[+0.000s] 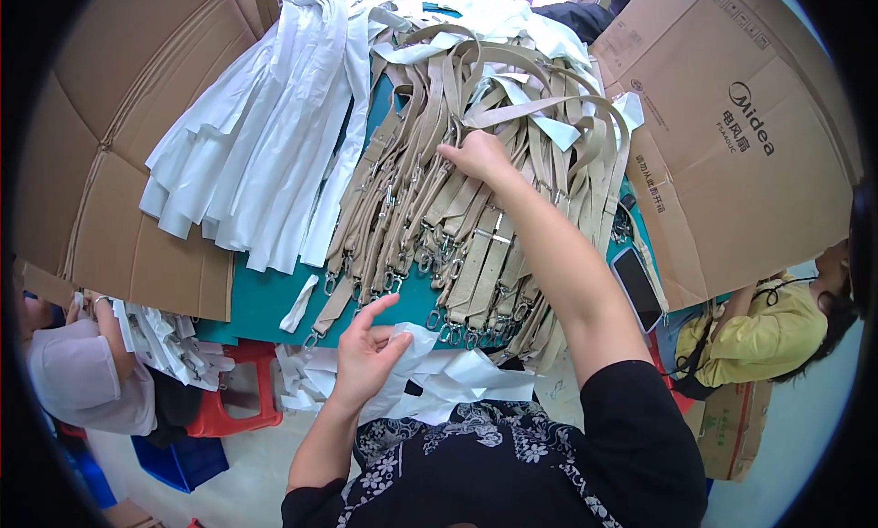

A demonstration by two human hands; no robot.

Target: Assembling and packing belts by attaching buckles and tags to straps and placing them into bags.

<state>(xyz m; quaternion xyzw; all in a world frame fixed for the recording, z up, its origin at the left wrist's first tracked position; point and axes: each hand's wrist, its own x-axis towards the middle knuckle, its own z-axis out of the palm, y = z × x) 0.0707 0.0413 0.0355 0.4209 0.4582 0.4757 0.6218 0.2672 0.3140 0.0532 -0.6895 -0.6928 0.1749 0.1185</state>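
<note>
My right hand (476,156) reaches into the pile of beige webbing straps (412,130), its fingers closed on a strap among them. Metal snap hooks (455,331) hang at the straps' near ends, several along the table's front edge. Nearer to me, my left hand (364,354) is raised just off that edge, index finger and thumb spread apart. A thin white paper piece (417,339) is by its thumb; whether it touches the hand, I cannot tell. More crumpled white paper (466,386) lies over my lap. The right fingertips are partly hidden among the straps.
Long white paper-wrapped strips (265,134) cover the green table's (265,299) left side. Cardboard walls (151,244) rise at left and right. A phone (635,285) lies at the right edge. Co-workers sit both sides, one in a yellow top (759,331); a red stool (261,395) stands left.
</note>
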